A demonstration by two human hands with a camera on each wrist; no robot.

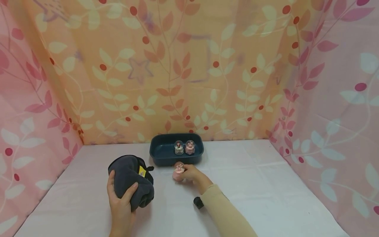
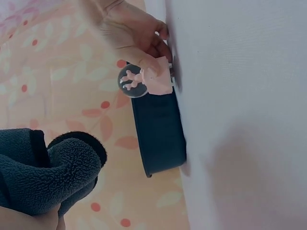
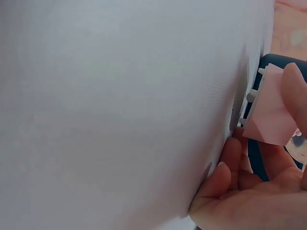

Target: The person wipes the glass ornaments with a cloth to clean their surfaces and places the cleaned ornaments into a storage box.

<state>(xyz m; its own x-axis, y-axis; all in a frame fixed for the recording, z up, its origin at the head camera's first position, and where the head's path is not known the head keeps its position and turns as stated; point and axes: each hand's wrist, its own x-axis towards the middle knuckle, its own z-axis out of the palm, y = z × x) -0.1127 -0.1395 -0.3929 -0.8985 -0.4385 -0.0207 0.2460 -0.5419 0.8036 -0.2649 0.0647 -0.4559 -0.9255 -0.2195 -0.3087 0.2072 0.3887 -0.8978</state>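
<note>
My left hand (image 1: 122, 200) grips a folded dark grey-blue fleece cloth (image 1: 127, 179) with black edging and a yellow label, held above the table's left part. In the left wrist view the cloth (image 2: 67, 167) bulges over the fingers. My right hand (image 1: 193, 176) pinches a small pink snow globe (image 1: 178, 172) by its base, just in front of the dark blue tray (image 1: 160, 162). Little feet show under the pink base (image 3: 271, 108) in the right wrist view. Inside the tray stand two more snow globes, one white-based (image 1: 179, 148) and one pink (image 1: 190, 148).
A small black object (image 1: 198, 202) lies on the white table (image 1: 251, 184) beside my right sleeve; its kind is unclear. Leaf-patterned curtains, orange at the back (image 1: 177, 65) and pink at the sides (image 1: 334, 108), enclose the table.
</note>
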